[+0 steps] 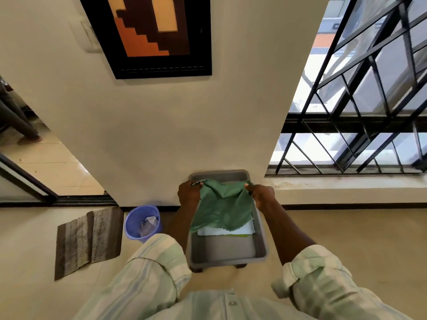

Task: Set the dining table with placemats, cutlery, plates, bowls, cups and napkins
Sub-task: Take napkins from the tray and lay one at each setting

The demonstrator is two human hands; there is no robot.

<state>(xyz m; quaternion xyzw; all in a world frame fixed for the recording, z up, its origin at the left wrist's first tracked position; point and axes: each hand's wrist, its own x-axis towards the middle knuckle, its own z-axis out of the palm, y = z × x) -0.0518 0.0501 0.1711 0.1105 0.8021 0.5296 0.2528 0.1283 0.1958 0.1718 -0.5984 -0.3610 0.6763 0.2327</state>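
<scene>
So right now both hands have the green napkin [223, 205] up over the grey tub [260, 229], which sits against the wall [161, 135] on the floor. The left hand [188, 192] pinches one top corner and the right hand [262, 196] pinches the other, fingers curled tight on the cloth, and the rest hangs down crumpled with its bottom edge draping onto the white napkin [225, 231] lying in the tub. There's a sliver of something yellow-green under that one too, can't tell what. If I were doing this bit, I'd pull the two corners apart until the top edge goes taut, give it a little shake so the wrinkles drop out, then fold it in the air rather than on the tub. Lift it clear first, or the hem may drag the white one out with it. Keep the grip right at the corners, since bunching fabric in the fist is probably what makes it sag in the middle. Blue bin [142, 224] and striped mat [90, 241] are off to the left, no table in view, so it'll need carrying.
</scene>
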